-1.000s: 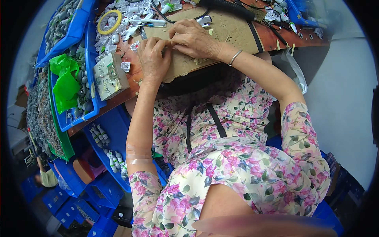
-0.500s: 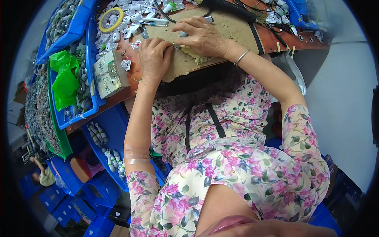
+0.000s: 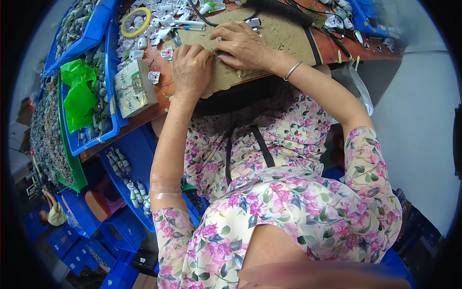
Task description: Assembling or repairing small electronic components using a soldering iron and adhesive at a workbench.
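Note:
Both my hands are together over a sheet of brown cardboard point(image 3: 284, 41) on the reddish table. My left hand point(image 3: 191, 71) is closed, its fingers bent and the fingertips turned toward the right hand. My right hand point(image 3: 245, 47), with a metal bangle at the wrist, has its thumb and fingers curled in a pinch close to the left fingertips. A tiny greenish bit shows between the two hands, but my fingers cover most of it and its kind cannot be told. Pale yellowish scraps point(image 3: 243, 73) lie on the cardboard below my right hand.
Left of the cardboard are a pen point(image 3: 185, 22), a yellow tape roll point(image 3: 126, 24), loose white plastic parts point(image 3: 166, 9) and a worn box point(image 3: 134, 89). Farther left, a blue bin point(image 3: 115, 126) holds small grey parts and a green plastic bag point(image 3: 79, 96). A black cylindrical tool point(image 3: 284, 10) lies behind.
My hands have drawn slightly closer together, the left shifting a little right. A grey piece seen earlier by my right fingers is hidden. The yellowish clump below that hand now shows as small scraps.

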### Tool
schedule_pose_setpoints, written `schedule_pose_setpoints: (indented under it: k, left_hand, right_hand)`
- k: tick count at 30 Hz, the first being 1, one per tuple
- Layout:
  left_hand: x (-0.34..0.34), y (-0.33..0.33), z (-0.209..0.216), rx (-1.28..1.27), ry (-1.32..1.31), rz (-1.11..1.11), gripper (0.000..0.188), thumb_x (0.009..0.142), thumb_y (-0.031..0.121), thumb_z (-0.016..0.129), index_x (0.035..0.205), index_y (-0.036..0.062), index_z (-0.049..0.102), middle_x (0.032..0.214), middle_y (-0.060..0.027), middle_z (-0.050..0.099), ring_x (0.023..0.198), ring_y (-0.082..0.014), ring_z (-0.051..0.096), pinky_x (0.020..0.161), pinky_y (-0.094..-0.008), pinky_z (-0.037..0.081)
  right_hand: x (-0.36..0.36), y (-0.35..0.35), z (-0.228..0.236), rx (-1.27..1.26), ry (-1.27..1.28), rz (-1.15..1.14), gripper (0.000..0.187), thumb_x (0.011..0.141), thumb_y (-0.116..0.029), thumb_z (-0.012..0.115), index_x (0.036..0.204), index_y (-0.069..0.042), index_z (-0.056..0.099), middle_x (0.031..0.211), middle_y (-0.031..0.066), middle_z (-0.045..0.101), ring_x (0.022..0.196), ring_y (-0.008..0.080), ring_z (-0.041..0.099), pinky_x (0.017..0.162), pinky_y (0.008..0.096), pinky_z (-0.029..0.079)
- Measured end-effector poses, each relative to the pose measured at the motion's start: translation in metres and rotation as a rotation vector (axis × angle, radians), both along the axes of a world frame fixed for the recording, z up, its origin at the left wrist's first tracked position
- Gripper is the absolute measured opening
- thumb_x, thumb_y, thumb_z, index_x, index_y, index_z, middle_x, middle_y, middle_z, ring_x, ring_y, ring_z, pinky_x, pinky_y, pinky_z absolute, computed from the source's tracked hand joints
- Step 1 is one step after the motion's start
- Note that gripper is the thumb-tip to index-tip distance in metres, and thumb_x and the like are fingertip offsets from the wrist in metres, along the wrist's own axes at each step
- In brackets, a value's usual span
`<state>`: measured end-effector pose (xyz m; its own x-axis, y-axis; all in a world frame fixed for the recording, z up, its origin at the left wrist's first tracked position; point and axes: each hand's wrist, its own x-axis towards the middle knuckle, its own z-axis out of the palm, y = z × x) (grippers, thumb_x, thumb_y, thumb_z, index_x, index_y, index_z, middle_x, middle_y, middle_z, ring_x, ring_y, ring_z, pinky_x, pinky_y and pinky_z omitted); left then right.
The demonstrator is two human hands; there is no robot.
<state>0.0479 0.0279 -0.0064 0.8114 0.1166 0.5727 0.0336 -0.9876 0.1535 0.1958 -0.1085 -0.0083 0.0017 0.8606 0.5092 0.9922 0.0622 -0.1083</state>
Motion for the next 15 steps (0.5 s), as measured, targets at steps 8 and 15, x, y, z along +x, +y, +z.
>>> schedule_pose_setpoints:
  k: [8, 15]
  left_hand:
    - [-0.0007, -0.0012, -0.0016, -0.052, -0.013, -0.002, 0.004, 0.078, 0.012, 0.071, 0.079, 0.0095, 0.068, 0.083, -0.0032, 0.062, 0.088, -0.0256, 0.057, 0.083, -0.0395, 0.045]
    - [-0.0017, 0.0024, -0.0044, -0.116, -0.032, -0.016, 0.006, 0.08, 0.012, 0.071, 0.084, 0.0088, 0.068, 0.085, -0.0063, 0.064, 0.087, -0.0285, 0.058, 0.08, -0.0421, 0.046]
  right_hand:
    - [0.0031, 0.0056, -0.0053, 0.122, -0.046, 0.034, 0.013, 0.076, -0.018, 0.072, 0.089, -0.014, 0.071, 0.114, -0.0014, 0.062, 0.12, 0.0195, 0.053, 0.1, 0.0379, 0.039]
    - [0.0048, 0.0055, -0.0059, 0.107, -0.092, 0.06, 0.014, 0.077, -0.018, 0.07, 0.09, -0.014, 0.07, 0.113, -0.0002, 0.062, 0.119, 0.02, 0.054, 0.1, 0.0398, 0.039]
